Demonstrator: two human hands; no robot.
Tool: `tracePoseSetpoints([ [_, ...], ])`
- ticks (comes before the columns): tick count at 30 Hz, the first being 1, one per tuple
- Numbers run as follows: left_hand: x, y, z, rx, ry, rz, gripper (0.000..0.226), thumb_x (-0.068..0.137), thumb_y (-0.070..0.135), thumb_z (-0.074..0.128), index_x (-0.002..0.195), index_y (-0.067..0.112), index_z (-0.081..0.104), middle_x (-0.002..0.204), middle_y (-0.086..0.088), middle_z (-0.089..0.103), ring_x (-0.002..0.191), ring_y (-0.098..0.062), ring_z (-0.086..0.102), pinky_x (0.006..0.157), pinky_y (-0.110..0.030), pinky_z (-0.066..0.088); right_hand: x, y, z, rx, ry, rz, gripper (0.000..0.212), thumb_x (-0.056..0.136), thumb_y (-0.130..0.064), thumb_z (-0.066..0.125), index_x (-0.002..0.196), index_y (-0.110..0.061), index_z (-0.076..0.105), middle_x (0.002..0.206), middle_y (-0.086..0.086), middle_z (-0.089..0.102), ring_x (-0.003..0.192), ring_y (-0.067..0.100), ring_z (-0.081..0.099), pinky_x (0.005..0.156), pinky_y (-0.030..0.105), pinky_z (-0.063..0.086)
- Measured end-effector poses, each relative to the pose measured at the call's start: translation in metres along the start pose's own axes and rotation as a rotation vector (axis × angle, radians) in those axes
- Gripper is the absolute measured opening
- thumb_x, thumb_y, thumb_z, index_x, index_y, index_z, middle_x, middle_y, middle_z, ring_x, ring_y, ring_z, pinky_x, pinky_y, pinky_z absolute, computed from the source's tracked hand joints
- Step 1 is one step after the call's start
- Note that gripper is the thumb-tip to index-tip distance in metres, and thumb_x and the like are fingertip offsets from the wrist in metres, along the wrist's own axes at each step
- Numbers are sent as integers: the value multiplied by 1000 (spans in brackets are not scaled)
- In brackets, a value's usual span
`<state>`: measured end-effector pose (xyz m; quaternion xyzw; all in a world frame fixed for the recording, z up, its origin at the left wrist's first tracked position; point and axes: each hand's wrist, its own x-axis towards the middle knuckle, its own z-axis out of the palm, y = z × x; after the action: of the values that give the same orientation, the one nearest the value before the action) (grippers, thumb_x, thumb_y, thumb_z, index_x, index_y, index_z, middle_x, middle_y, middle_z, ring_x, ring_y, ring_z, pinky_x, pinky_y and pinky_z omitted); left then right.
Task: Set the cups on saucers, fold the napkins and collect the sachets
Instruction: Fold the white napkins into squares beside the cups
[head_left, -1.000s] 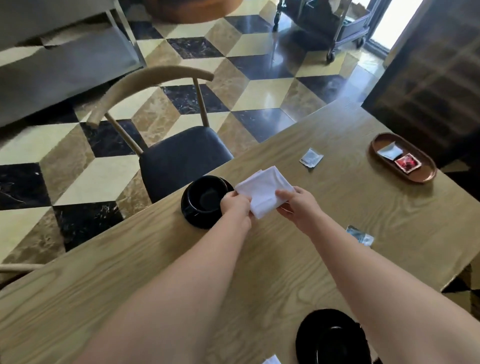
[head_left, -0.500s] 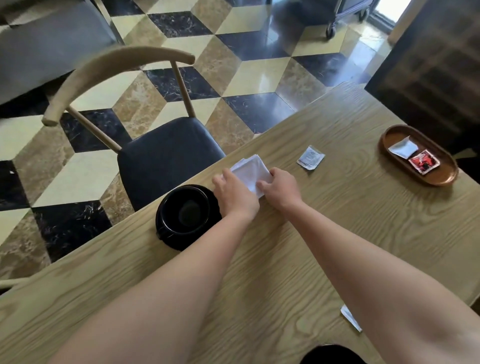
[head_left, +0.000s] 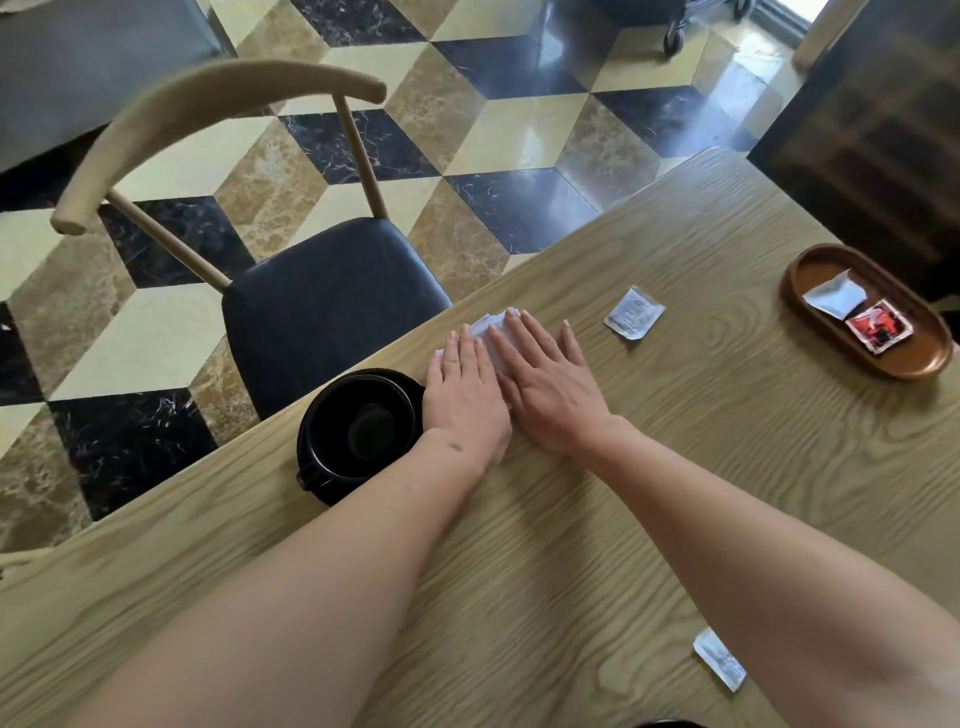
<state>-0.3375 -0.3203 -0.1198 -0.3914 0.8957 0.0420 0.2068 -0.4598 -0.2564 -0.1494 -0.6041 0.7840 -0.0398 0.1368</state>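
A: Napkin (head_left: 491, 325) down flat now, no longer held up. Left hand (head_left: 465, 395) and right hand (head_left: 550, 387) pressing it, fingers straight.

B: Far table edge, right of black cup (head_left: 358, 428). Fold done probably; loose sachet (head_left: 634, 313) next.

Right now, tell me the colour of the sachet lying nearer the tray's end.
Red with black, on the sachet in the brown tray; the head view shows it.

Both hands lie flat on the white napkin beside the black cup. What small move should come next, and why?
Probably lift the right hand and reach for the sachet just beyond it. The napkin seems pressed flat under both palms, and that sachet lies loose on the table, outside the tray.
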Motion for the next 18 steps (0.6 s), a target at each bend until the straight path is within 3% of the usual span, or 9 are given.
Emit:
tracePoseSetpoints([
  [6,4,2,1,-49,-76,-4,65,103,26,9,154,-5,-16,164,-21,-24,152,-35,-21,126,-47,-3,3,0,2,-29,-57,27,65,101,-59,0,161,-34,-1,170,-6,-8,154,12,-16,118,58,-18],
  [8,2,4,-12,-59,-137,-25,68,103,26,17,155,-4,-15,164,-21,-24,152,-35,-22,126,-48,-2,4,-2,-10,-58,-122,28,67,100,-59,4,161,-34,-3,170,-6,-8,154,18,-18,117,60,-17],
  [10,-5,13,-38,-150,-134,-62,76,101,25,33,157,-2,-10,167,-20,-16,153,-36,-18,126,-48,2,5,-6,-30,-99,-151,31,73,98,-59,24,161,-32,0,170,-5,-4,155,25,-16,118,64,-11],
  [12,-23,22,-59,-329,42,-45,76,98,21,48,159,2,7,168,-19,4,155,-37,-4,125,-46,9,-1,-12,-51,-50,-43,96,73,96,-49,46,159,-27,17,168,-2,13,155,28,1,119,62,4],
  [14,-60,23,-65,-643,302,-18,56,94,17,53,147,5,40,153,-17,39,146,-36,28,119,-42,26,-23,-25,-65,151,190,249,58,94,-39,55,148,-20,42,156,2,38,146,29,27,113,52,22],
  [16,-114,13,-52,-940,489,-72,33,90,11,54,123,8,59,121,-9,59,117,-27,52,99,-35,44,-56,-49,-68,375,331,380,44,90,-31,59,132,-15,57,140,5,52,132,30,42,103,48,33],
  [18,-173,-3,-21,-1081,514,-201,25,87,6,56,110,13,61,99,0,59,92,-16,56,81,-26,45,-98,-85,-59,456,322,411,35,88,-24,62,121,-13,62,128,7,58,121,30,49,96,46,38],
])
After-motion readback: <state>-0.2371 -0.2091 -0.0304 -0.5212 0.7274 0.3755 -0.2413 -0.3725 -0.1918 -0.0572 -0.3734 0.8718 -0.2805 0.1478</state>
